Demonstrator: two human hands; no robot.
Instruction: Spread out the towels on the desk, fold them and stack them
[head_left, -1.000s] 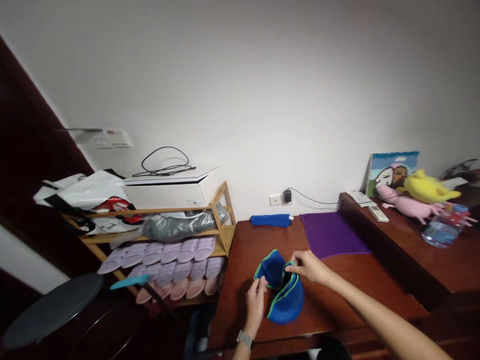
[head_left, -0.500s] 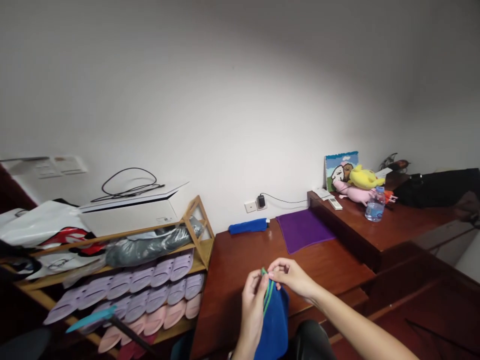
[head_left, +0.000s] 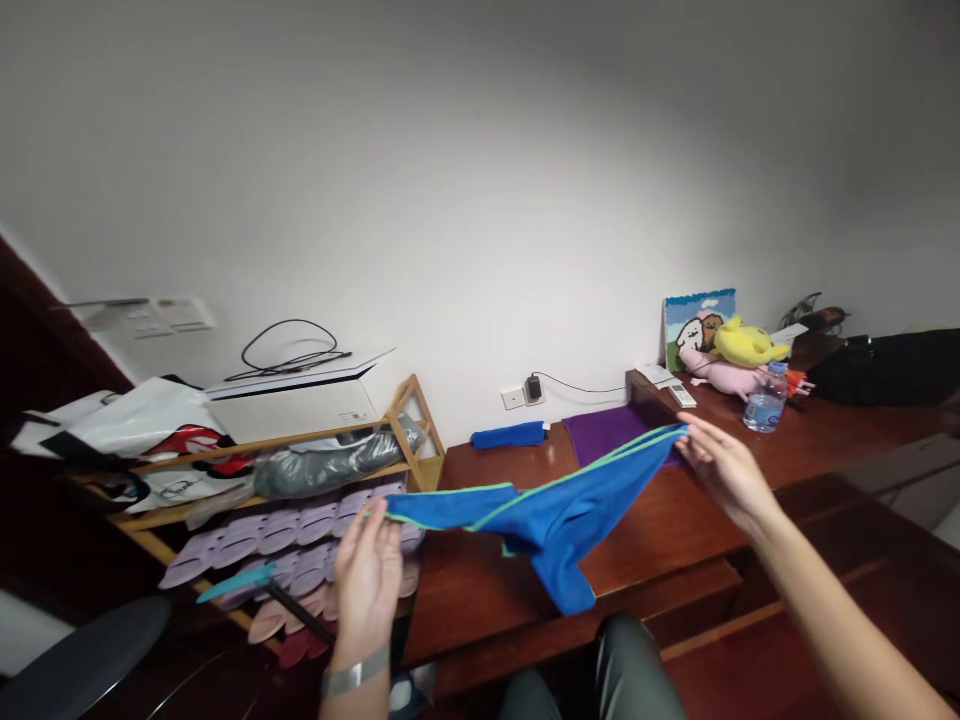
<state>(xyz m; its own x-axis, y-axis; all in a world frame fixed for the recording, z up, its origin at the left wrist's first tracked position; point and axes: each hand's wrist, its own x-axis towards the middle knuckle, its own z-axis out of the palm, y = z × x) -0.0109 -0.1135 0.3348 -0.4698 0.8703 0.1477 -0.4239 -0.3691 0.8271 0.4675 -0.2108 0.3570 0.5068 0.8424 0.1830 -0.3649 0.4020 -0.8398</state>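
A blue cloth [head_left: 555, 515] with green edging is stretched in the air between my two hands, its middle sagging in folds. My left hand [head_left: 369, 565] pinches one end, in front of the shoe rack. At the other end, my right hand [head_left: 724, 465] grips a corner, raised higher and out to the right. Beneath the cloth is the brown wooden table [head_left: 465, 590]. A purple cloth [head_left: 600, 435] lies flat at the table's back, partly hidden by the blue one. Beside it, against the wall, rests a folded blue cloth [head_left: 508, 435].
Slippers fill a wooden rack [head_left: 416, 440] at left, topped by a white box [head_left: 300, 405] and bags. On the raised desk at right stand a water bottle [head_left: 765, 400], plush toys [head_left: 750, 345] and a picture [head_left: 701, 320]. A charger [head_left: 533, 388] sits in the wall socket.
My hands were close together, holding the hanging blue cloth. They have moved far apart and up, left and right, spreading the cloth between them. The view has shifted slightly.
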